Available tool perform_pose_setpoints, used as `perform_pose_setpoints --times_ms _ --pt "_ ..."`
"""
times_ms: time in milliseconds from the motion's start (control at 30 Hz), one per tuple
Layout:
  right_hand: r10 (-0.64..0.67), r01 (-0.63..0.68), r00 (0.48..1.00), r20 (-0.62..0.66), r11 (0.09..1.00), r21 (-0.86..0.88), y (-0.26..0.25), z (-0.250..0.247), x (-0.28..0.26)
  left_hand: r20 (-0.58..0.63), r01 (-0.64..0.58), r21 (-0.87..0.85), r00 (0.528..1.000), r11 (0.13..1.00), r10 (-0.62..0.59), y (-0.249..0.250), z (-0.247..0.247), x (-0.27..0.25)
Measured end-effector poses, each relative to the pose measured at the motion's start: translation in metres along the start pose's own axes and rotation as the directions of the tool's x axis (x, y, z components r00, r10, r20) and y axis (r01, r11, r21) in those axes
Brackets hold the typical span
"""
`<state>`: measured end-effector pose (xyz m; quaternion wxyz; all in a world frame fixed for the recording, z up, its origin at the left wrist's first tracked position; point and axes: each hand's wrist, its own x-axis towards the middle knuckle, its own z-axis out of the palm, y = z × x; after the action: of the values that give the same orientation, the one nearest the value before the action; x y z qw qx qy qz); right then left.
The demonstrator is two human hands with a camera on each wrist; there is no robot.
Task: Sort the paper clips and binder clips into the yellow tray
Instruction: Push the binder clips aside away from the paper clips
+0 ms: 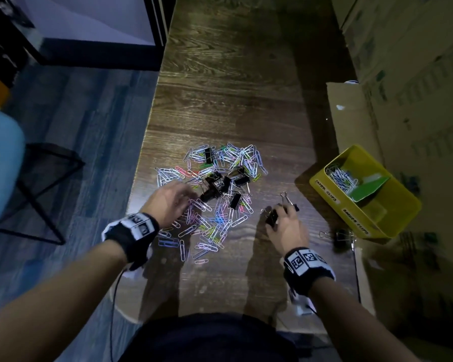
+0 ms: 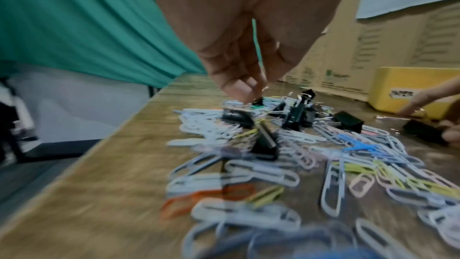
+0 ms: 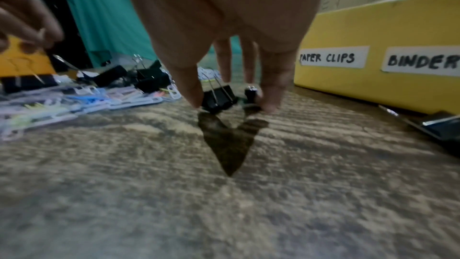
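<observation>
A heap of coloured paper clips (image 1: 215, 220) mixed with black binder clips (image 1: 220, 181) lies mid-table. My left hand (image 1: 183, 197) reaches into its left side; its fingertips (image 2: 245, 94) come together on a small black binder clip (image 2: 257, 101). Right of the heap, my right hand (image 1: 283, 218) curls thumb and fingers round two black binder clips (image 3: 219, 97) standing on the wood. The yellow tray (image 1: 332, 202) sits at the right, labelled PAPER CLIPS and BINDER (image 3: 348, 90). Its far compartment holds paper clips (image 1: 340, 176).
One stray binder clip (image 1: 340, 236) lies by the tray's near corner. Cardboard boxes (image 1: 408, 74) and a flat cardboard sheet (image 1: 351, 118) wall off the right side. The table's left edge (image 1: 139, 163) drops to the floor, where a blue chair (image 1: 0, 165) stands.
</observation>
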<state>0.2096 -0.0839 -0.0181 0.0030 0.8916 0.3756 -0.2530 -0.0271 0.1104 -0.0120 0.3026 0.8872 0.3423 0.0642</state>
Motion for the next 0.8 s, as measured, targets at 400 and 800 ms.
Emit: perform_pose_setpoints --times_ms 400,800 --pt "-0.585 0.606 0.795 0.162 0.778 -0.168 -0.071 0.035 -0.052 0.013 0.316 0.166 0.947 0.934 -0.322 -0.015 0.041 -0.086" --pt "-0.516 0.546 0.831 0.207 0.828 -0.128 -0.071 0.045 -0.053 -0.015 0.423 0.211 0.903 0.881 -0.430 -0.006 0.041 -0.097"
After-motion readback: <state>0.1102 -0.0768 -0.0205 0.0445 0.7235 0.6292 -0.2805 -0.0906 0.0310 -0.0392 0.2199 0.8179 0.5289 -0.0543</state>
